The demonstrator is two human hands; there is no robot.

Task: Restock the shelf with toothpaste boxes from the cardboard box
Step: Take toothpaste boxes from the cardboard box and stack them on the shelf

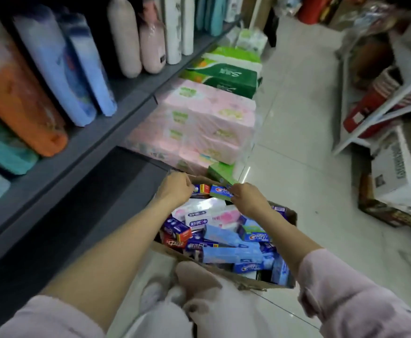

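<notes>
A cardboard box [226, 270] stands on the floor before my knees, filled with several toothpaste boxes [229, 242] in blue, white, pink and red. At its far end my left hand [175, 189] grips a red and blue toothpaste box [201, 188]. My right hand [247, 197] pinches the end of a blue and green toothpaste box [220, 192] lying beside it. The grey shelf [82, 152] runs along the left, with a dark lower bay next to the cardboard box.
Shampoo bottles [53, 69] and pink bottles [136, 42] fill the shelf above. Pink tissue packs [199, 123] and green tissue packs [226, 71] lie stacked on the floor behind the cardboard box. A white rack [370, 113] and cartons [394, 176] stand right of the tiled aisle.
</notes>
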